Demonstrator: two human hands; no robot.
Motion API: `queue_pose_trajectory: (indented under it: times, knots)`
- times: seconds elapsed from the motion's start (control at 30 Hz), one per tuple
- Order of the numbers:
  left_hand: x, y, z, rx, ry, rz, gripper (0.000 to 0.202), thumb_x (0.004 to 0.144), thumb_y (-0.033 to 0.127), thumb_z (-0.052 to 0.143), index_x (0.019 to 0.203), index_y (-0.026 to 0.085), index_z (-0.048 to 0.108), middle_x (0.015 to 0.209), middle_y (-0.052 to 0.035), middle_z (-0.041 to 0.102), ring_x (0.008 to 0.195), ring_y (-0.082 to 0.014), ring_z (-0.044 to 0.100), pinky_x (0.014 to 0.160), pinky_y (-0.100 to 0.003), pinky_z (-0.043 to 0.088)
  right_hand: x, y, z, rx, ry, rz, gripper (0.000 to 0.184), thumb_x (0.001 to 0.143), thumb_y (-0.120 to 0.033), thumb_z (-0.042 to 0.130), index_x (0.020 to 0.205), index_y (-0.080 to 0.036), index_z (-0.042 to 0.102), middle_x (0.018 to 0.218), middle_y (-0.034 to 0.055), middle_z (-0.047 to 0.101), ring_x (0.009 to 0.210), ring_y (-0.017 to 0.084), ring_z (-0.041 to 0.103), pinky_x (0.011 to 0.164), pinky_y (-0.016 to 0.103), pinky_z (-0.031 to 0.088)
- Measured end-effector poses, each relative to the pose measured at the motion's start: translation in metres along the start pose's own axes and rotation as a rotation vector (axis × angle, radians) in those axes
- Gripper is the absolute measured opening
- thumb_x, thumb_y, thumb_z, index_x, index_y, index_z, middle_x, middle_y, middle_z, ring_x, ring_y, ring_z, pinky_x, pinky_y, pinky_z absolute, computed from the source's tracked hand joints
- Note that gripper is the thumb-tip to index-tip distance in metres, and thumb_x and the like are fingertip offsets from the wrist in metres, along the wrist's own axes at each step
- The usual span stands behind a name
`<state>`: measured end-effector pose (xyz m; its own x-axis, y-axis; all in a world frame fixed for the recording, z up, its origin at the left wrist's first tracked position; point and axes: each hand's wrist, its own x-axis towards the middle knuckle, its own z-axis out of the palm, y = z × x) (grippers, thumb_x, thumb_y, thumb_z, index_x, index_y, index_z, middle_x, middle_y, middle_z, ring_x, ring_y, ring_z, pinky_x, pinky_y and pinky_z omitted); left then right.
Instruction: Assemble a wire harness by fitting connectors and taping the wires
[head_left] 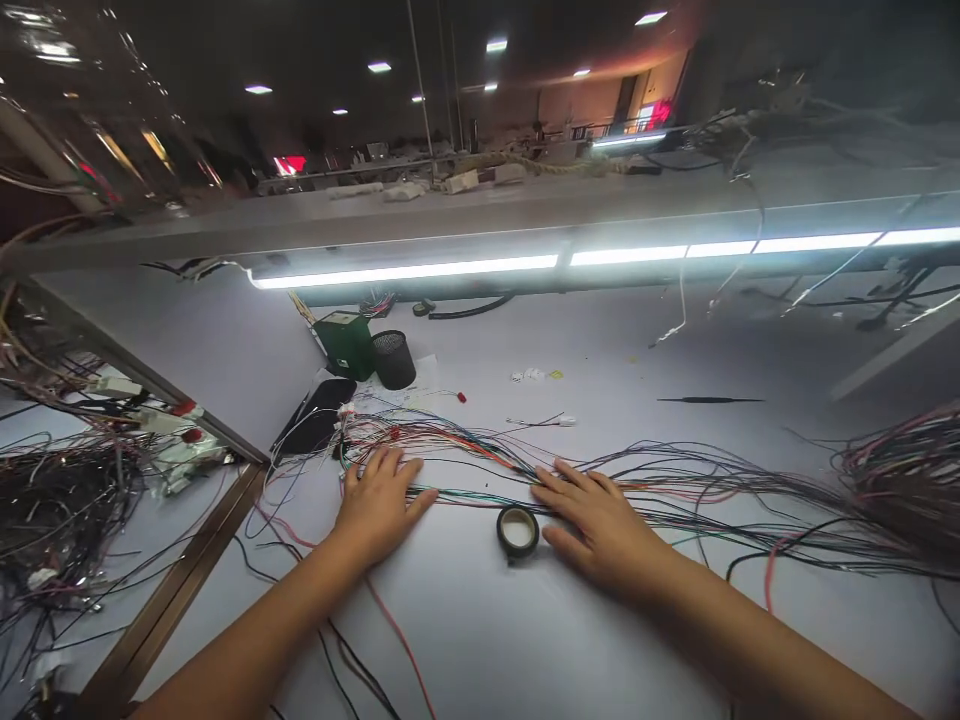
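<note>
Long thin wires [465, 445] in many colours run across the white table from left to right. My left hand [381, 503] lies flat on their left end, fingers spread, close to several small connectors. Flat over the middle of the wires rests my right hand [589, 510], its fingers also stretched out and apart. Between my two hands, nearer to the right thumb, a roll of black tape [517, 532] lies on its side. A red connector [461, 397] sits behind the wires, and a white connector [568, 421] with short leads is close by.
A green box [345, 345] and a black mesh cup [394, 360] stand at the back left. A dark pointed tool [711, 400] lies at the back right. Thick wire bundles [907, 490] fill the right edge. A lit tube [420, 272] hangs under the shelf.
</note>
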<state>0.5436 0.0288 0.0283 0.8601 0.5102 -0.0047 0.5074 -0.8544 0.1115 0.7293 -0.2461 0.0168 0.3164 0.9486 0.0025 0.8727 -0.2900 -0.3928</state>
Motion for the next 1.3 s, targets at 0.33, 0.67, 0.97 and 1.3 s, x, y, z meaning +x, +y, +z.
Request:
queue_pose_trajectory:
  times: [0.33,0.67,0.97,1.3]
  knots:
    - [0.009,0.037,0.004,-0.217,-0.031,0.220,0.052,0.090,0.053,0.040,0.139,0.036,0.042,0.154,-0.0014,0.026,0.143,-0.0244,0.015,0.113,-0.047,-0.009,-0.030,-0.020,0.023,-0.139,0.217,-0.118,0.042,0.095,-0.038,0.049,0.135,-0.025,0.049,0.151,0.0043,0.027,0.138,0.033,0.019,0.107,0.062,0.022]
    - [0.014,0.033,0.027,-0.021,0.030,0.025,0.069,0.087,0.064,0.029,0.146,0.028,0.029,0.155,-0.0135,0.017,0.143,-0.0290,0.013,0.109,-0.061,-0.001,-0.029,-0.016,0.024,-0.005,0.407,-0.056,0.029,0.094,-0.023,0.050,0.121,-0.022,0.058,0.133,0.0079,0.052,0.123,0.026,0.043,0.102,0.048,0.037]
    - [0.008,0.037,0.024,-0.052,0.069,-0.022,0.076,0.085,0.069,0.030,0.144,0.022,0.034,0.153,-0.0191,0.020,0.142,-0.0318,0.014,0.109,-0.060,-0.002,-0.013,0.009,-0.006,0.072,0.481,0.016,0.025,0.097,-0.020,0.040,0.109,-0.022,0.062,0.102,0.0049,0.066,0.095,0.022,0.059,0.085,0.037,0.047]
    - [0.007,0.035,0.025,-0.049,0.081,-0.025,0.075,0.084,0.071,0.030,0.143,0.027,0.036,0.153,-0.0138,0.024,0.143,-0.0281,0.014,0.113,-0.052,0.002,0.085,-0.015,-0.018,0.077,0.179,0.108,0.016,0.086,-0.020,0.057,0.095,-0.022,0.071,0.094,0.0054,0.068,0.091,0.024,0.062,0.081,0.031,0.045]
